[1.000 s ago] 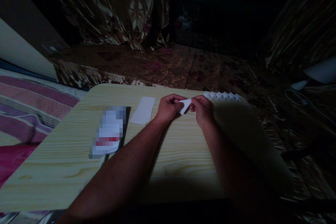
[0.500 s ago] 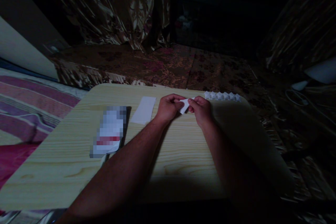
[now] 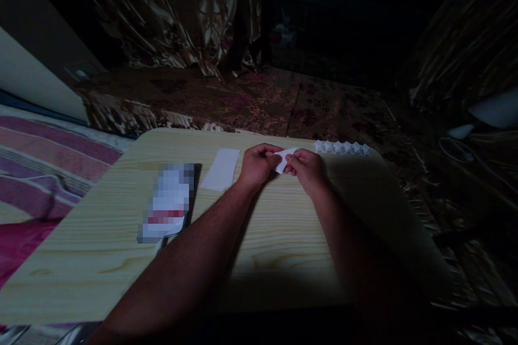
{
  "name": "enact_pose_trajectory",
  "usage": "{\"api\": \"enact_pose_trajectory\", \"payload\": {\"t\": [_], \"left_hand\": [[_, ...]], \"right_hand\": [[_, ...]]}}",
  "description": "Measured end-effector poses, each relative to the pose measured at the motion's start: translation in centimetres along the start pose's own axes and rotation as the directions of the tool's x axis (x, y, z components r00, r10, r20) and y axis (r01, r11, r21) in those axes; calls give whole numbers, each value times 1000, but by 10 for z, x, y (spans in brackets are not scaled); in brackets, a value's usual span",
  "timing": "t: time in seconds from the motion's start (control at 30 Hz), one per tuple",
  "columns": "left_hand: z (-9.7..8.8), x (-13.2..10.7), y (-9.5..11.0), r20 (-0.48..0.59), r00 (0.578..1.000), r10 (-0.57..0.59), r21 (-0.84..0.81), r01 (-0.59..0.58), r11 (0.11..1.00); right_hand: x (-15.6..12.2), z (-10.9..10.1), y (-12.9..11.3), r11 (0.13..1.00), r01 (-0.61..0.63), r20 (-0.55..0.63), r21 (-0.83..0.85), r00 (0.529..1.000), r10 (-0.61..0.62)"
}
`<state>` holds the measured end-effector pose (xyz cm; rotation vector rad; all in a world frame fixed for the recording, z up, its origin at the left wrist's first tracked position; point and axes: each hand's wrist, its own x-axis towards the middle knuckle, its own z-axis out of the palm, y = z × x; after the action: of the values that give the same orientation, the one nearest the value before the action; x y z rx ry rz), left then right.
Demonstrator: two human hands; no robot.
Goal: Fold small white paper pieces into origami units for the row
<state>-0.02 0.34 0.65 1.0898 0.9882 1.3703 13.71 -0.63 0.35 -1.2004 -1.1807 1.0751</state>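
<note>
Between my two hands is a small piece of white paper (image 3: 285, 157), held above the far part of the wooden table. My left hand (image 3: 259, 164) pinches its left side, the thumb lying on top. On the right side, the thumb and fingers of my right hand (image 3: 306, 166) grip the same paper. Its lower folds, if any, are too small to make out. Left of my left hand lies a flat stack or sheet of white paper strips (image 3: 221, 168). A row of several small white folded paper stars (image 3: 342, 147) sits beyond my right hand.
A phone with a blurred screen (image 3: 170, 199) lies on the left of the wooden table (image 3: 279, 248), a cable near its lower end. A striped bed cover (image 3: 52, 145) is at the left. A patterned cloth-covered ledge (image 3: 243, 97) runs behind the table; a white lamp (image 3: 496, 110) stands right.
My right hand has shifted slightly left and its grip on the paper has moved. The paper has turned a little, with a pointed corner now showing at its upper right.
</note>
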Motion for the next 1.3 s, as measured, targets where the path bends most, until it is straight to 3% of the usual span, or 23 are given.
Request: {"api": "enact_pose_trajectory", "payload": {"t": [0.17, 0.4, 1.3], "left_hand": [[0, 1, 1, -1, 1000, -9, -22, 9, 1000], [-2, 2, 1, -33, 999, 9, -58, -11, 998], [-3, 2, 0, -84, 995, 52, -71, -58, 996]], "right_hand": [[-1, 2, -3, 1000, -11, -17, -8, 1000, 10], [-3, 1, -6, 994, -14, 105, -108, 994, 26], [-5, 6, -5, 983, 17, 153, -181, 988, 11]]}}
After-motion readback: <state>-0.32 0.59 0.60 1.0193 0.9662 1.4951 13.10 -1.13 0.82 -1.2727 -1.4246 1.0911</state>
